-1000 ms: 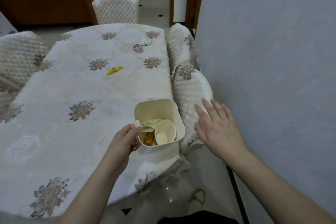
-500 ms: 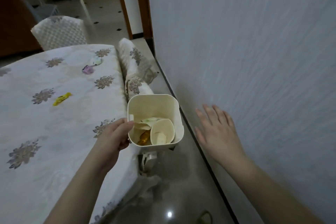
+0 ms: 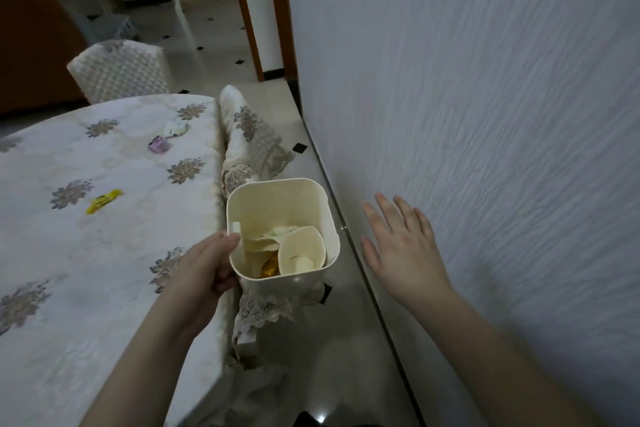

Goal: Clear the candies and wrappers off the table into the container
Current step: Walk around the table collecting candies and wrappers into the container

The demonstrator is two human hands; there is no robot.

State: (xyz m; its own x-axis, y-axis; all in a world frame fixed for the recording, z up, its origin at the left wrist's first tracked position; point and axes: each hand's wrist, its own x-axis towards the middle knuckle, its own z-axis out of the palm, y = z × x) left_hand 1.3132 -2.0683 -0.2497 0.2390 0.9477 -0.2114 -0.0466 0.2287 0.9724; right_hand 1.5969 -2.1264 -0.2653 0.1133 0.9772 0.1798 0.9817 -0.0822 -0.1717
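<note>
My left hand (image 3: 204,267) grips the left wall of a cream square container (image 3: 277,198), held in the air just past the table's right edge. Inside it lie pale wrappers, a paper cup and a gold candy (image 3: 269,267). My right hand (image 3: 401,246) hovers open near the wall, fingers spread, holding nothing. On the table (image 3: 104,253) lie a yellow candy (image 3: 103,200), a purple candy (image 3: 160,144) and a white-green wrapper (image 3: 176,127).
A textured white wall (image 3: 485,149) runs close along the right. Chairs with quilted covers stand at the table's far end (image 3: 119,76) and right side (image 3: 249,146). A narrow strip of glossy tiled floor (image 3: 346,357) lies between table and wall.
The container has been lifted off the table and carried right, past the table's edge. The view has swung right toward the wall. My right hand has stayed open.
</note>
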